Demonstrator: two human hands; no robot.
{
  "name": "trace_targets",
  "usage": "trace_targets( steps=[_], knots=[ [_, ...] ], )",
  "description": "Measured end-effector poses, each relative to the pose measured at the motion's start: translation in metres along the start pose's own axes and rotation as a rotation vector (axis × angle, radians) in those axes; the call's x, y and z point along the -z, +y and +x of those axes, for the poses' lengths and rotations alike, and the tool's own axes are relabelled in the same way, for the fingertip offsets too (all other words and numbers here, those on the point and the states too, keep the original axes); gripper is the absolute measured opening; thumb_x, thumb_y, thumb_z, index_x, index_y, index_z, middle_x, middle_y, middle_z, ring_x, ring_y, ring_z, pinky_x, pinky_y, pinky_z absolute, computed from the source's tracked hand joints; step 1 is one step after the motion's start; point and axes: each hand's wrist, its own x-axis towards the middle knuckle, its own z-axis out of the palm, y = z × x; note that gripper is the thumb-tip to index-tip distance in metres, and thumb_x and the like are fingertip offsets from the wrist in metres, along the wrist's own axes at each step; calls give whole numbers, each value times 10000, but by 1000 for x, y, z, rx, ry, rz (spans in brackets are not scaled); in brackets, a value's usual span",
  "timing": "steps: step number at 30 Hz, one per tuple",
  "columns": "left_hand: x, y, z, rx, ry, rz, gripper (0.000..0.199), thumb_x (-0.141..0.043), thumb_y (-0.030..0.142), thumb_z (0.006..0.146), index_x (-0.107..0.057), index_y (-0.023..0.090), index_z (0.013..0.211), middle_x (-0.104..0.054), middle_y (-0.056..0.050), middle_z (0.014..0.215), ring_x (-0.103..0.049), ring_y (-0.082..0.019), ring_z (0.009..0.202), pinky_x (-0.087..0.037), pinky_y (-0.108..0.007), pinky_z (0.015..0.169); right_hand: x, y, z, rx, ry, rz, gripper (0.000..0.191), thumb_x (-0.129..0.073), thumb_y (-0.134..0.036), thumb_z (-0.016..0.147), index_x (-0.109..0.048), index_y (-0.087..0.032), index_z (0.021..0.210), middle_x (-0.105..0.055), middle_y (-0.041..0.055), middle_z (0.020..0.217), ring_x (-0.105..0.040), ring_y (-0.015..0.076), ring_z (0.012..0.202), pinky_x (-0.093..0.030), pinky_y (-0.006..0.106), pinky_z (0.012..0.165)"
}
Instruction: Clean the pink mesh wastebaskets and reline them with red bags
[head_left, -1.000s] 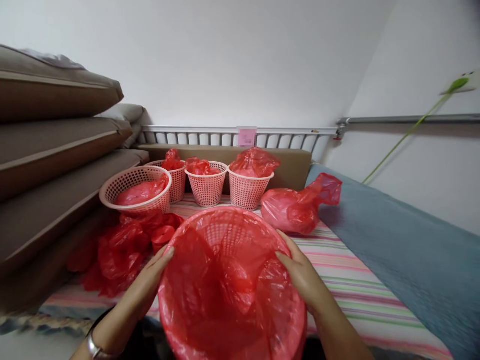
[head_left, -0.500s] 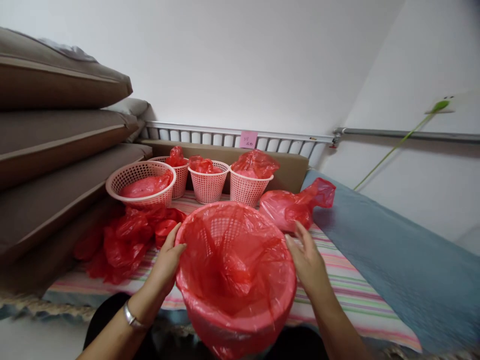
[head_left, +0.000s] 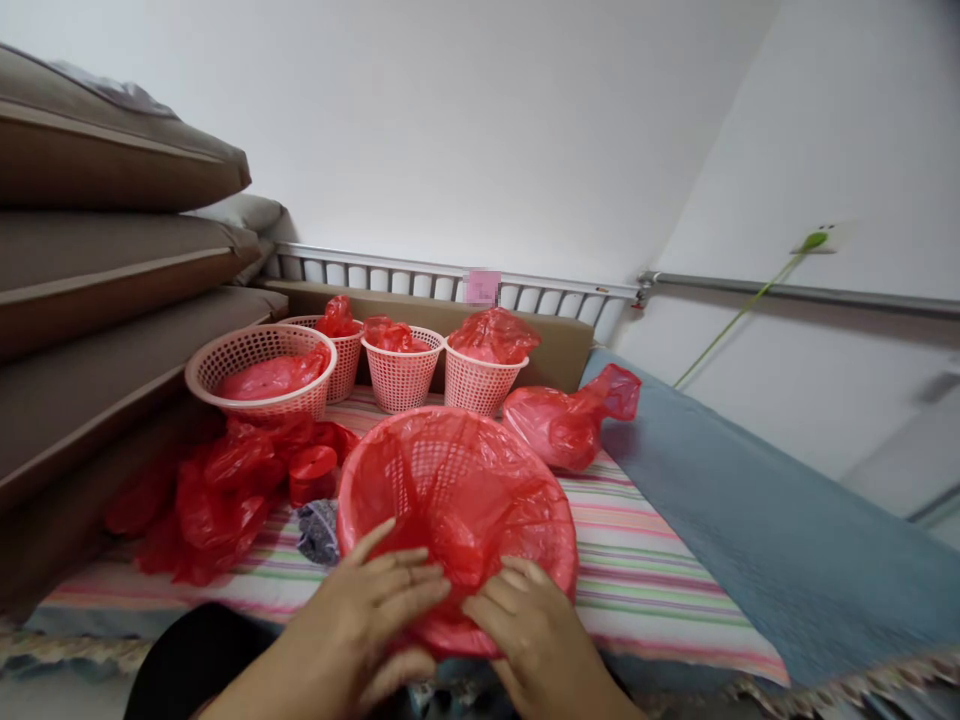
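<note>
A pink mesh basket (head_left: pixel 360 440) lined with a red plastic bag (head_left: pixel 487 490) stands in front of me, the bag folded over its rim. My left hand (head_left: pixel 375 610) lies across the near left part of the rim, with its fingers spread over the bag. At the near right of the rim is my right hand (head_left: pixel 525 620); its fingers reach slightly bent over the edge and grip nothing that I can see. A grey cloth item (head_left: pixel 318 530), perhaps a sock, lies against the basket's left side.
Several pink mesh baskets (head_left: pixel 405 378) holding red plastic stand behind. A knotted red bag (head_left: pixel 551 425) lies right of them. Crumpled red bags (head_left: pixel 217 500) and a red roll (head_left: pixel 312 470) lie left, near stacked cushions (head_left: pixel 127 250). A striped cloth (head_left: pixel 660 570) covers the surface.
Both hands have moved from the basket's sides to its near rim. The basket has moved back onto the striped cloth, and the grey item beside it has come into view.
</note>
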Motion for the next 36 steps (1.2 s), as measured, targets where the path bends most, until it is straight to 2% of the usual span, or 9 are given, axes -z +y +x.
trace_targets(
  steps=[2, 5, 7, 10, 15, 19, 23, 32, 36],
  knots=[
    [-8, 2, 0, -6, -71, 54, 357, -533, 109, 781, -599, 264, 1096, -727, -3, 894, -659, -180, 834, -362, -419, 1025, 4, 1, 1, 69, 87, -31, 409, -526, -88, 731, -626, -257, 1091, -687, 18, 984, -581, 188, 943, -364, 393, 969],
    [-22, -8, 0, 105, 23, 102, 317, -477, 36, 700, -639, 237, 884, -681, 9, 705, -610, -177, 674, -400, -436, 928, 13, 7, -14, 49, 270, -99, 589, -458, -34, 745, -506, -268, 1284, -516, 53, 1342, -434, 229, 1246, -324, 433, 1042],
    [-26, -15, -1, 121, 37, 95, 331, -472, 19, 673, -635, 236, 863, -673, 7, 707, -601, -187, 690, -397, -443, 899, 13, 15, -36, -154, 444, -46, 551, -481, -86, 791, -486, -281, 1306, -392, 60, 1443, -348, 248, 1321, -333, 432, 1052],
    [-26, -15, -2, 110, 29, 68, 325, -481, 14, 701, -634, 237, 881, -673, 10, 725, -598, -186, 701, -378, -447, 890, -6, 24, -75, -601, 642, 344, 409, -599, -294, 795, -569, -264, 1202, -501, 83, 1351, -466, 272, 1234, -381, 434, 1023],
    [-19, -5, 1, 168, -24, 19, 383, -558, 21, 746, -620, 274, 1026, -693, 24, 846, -609, -179, 812, -312, -448, 944, -69, 4, -87, -1088, 336, 1435, 510, -786, -484, 574, -641, -183, 960, -692, 107, 964, -668, 272, 833, -529, 387, 692],
    [-11, 0, 2, 160, -48, -16, 307, -644, 151, 786, -607, 279, 1062, -702, 11, 983, -606, -196, 938, -285, -428, 980, -88, -16, -60, -1034, 460, 1836, 429, -855, -395, 508, -636, -181, 808, -685, 32, 790, -661, 210, 768, -490, 311, 652],
    [-2, 3, 1, 119, -121, -46, 336, -652, 389, 793, -586, 273, 1102, -697, -15, 1062, -598, -214, 1012, -240, -418, 1039, -79, -27, -43, -829, 383, 2021, 343, -831, -329, 581, -661, -173, 834, -684, 29, 736, -633, 163, 704, -450, 277, 629],
    [-8, 1, -2, 145, -35, -29, 330, -586, 390, 844, -574, 285, 1157, -665, -42, 1167, -535, -247, 1145, -237, -457, 1068, -92, -49, -16, -748, 203, 1847, 387, -797, -421, 608, -681, -153, 862, -676, 36, 741, -604, 143, 630, -417, 258, 586],
    [-12, -4, -20, 196, 194, -60, 473, -583, 277, 855, -445, 323, 1305, -430, -56, 1442, -312, -256, 1352, -195, -465, 1106, -93, -41, -11, -796, 266, 1693, 370, -773, -460, 621, -684, -140, 784, -672, 44, 679, -584, 150, 628, -425, 268, 606]
  ],
)
